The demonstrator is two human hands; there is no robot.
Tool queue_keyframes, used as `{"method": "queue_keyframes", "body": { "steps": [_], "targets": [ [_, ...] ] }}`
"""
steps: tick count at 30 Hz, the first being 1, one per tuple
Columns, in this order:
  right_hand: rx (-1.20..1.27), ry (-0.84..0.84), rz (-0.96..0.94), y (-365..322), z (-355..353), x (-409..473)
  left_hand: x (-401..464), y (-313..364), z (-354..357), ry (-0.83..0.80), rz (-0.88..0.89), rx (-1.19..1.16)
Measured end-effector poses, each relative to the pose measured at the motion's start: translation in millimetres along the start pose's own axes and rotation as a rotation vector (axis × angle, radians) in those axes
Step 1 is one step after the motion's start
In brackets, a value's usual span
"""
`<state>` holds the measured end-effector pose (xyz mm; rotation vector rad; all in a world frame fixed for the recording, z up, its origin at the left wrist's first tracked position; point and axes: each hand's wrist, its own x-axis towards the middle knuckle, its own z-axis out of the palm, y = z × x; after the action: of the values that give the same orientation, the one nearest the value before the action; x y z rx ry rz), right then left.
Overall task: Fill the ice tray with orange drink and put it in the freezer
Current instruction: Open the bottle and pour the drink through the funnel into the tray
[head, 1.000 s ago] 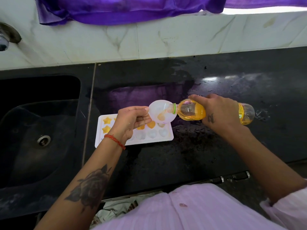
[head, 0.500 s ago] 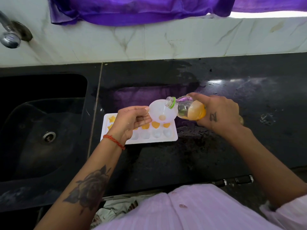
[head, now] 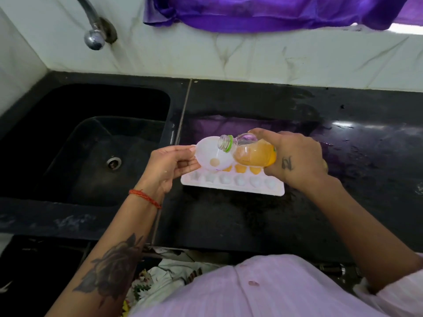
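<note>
Left hand pinches (seemingly fingertips only); right hand grips, fingers curled.

The white ice tray lies flat on the black desk, just right of frame centre. Its near row of shaped cups looks pale and unfilled; the far-row cups that show hold orange drink. I hold a white funnel over the tray's left part. My clear bottle is tipped on its side, uncapped mouth at the funnel's rim, partly full of orange drink.
</note>
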<state>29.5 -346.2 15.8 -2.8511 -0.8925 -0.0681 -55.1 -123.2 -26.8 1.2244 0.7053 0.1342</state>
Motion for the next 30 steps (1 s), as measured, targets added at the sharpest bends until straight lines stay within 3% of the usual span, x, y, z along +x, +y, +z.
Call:
{"method": "queue_keyframes", "body": {
  "steps": [5,30],
  "targets": [
    [-0.012,0.014,-0.037,-19,9,8,-4,3,-29,0.093,0.000,-0.006],
    [-0.273,0.012,-0.101,-29,20,23,6,-4,-39,0.096,-0.074,-0.002]
  ]
}}
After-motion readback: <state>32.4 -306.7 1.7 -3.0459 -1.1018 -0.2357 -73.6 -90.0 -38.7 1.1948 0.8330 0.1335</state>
